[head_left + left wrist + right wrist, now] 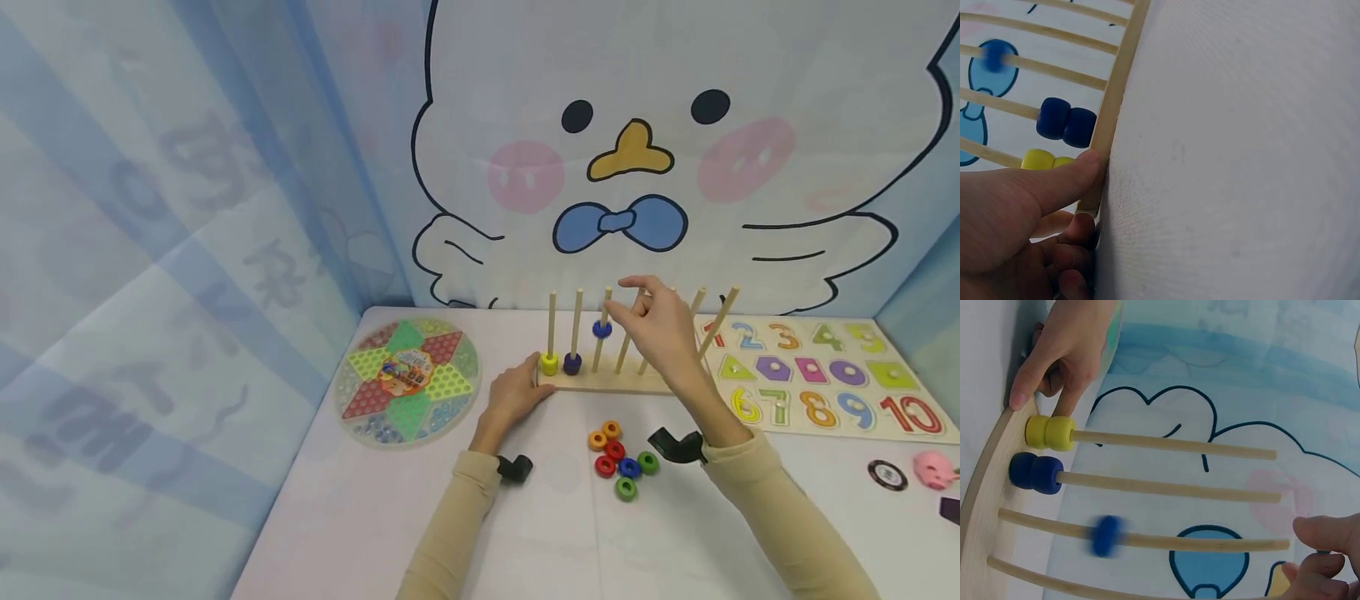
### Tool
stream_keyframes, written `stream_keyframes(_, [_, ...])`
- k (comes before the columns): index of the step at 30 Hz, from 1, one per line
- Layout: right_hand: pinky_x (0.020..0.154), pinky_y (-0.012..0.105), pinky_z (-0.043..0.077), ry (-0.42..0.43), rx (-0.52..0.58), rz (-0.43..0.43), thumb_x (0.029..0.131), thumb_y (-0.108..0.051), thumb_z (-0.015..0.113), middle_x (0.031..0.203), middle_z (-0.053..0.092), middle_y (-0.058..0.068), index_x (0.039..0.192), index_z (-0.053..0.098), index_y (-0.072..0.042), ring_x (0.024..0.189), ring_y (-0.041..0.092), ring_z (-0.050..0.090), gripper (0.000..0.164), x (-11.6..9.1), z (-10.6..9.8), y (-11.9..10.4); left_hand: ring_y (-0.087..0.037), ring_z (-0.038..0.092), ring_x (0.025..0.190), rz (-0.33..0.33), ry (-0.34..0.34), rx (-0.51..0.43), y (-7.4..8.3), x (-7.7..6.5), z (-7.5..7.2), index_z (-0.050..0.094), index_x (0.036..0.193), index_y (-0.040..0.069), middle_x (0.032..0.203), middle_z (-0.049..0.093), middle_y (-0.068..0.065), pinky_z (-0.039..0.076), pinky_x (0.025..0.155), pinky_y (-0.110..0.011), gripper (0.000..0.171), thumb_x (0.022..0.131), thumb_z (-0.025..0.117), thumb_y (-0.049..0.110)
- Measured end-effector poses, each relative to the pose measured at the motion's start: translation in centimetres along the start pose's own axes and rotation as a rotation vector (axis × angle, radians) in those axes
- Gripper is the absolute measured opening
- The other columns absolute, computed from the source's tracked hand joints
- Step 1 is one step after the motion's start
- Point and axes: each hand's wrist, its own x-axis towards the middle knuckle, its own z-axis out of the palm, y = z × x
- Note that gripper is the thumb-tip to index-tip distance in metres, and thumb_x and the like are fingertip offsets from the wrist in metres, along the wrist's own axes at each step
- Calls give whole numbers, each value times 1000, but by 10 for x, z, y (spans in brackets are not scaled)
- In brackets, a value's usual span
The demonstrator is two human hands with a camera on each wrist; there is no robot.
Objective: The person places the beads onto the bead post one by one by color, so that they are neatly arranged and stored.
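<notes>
From where I stand, a person in tan sleeves [787, 508] reaches over a white table [540, 533] to a pale wooden stand with upright rods [600, 382]. The left hand [516, 392] grips the stand's left end, its thumb pressed on the front edge of the base and its other fingers bent around the end. The right hand [660, 321] is up by the top of the stand's 3rd rod from the left, thumb and forefinger parted in a wide curve with nothing between them, the other fingers loosely bent.

On that 3rd rod, below the right hand and touched by neither hand, a round blue ring [602, 329] sits partway up, blurred in the wrist views. At the foot of the stand's 1st rod, just beside the left hand, are 2 yellow rings [1049, 432]; 2 dark blue rings [1035, 473] sit at the foot of the 2nd.

In front of the stand lie 7 loose rings [615, 451]: 2 orange, 2 red, 2 green and 1 blue. Left of the stand is a round game board with a coloured star [408, 382]; to its right, a pale number-and-shape puzzle board [813, 397].
</notes>
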Motion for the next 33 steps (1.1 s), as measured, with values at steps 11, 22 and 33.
stream_keyframes(11, [40,26,27,-299,75,207,88,-32,69,54,41,0,112,63,-7,44,11,33,35,-85,18,41,-13,49,61,1,13,9,1,-2,1,43,143,14,61,51,4,44,62,-33,72,84,68,48])
stream_keyframes(22, [43,24,26,-454,-22,363,83,-26,73,51,41,-4,111,65,-3,45,9,34,37,-147,19,76,-13,49,61,-1,5,5,3,0,-2,42,144,14,64,53,4,43,62,-32,72,85,67,48])
stream_keyframes(33, [43,22,25,-433,-79,299,84,-29,73,52,41,-5,107,69,-8,44,8,34,32,-159,18,82,-13,50,63,-23,-5,-5,2,0,-1,41,145,15,66,54,4,43,64,-32,72,85,66,48])
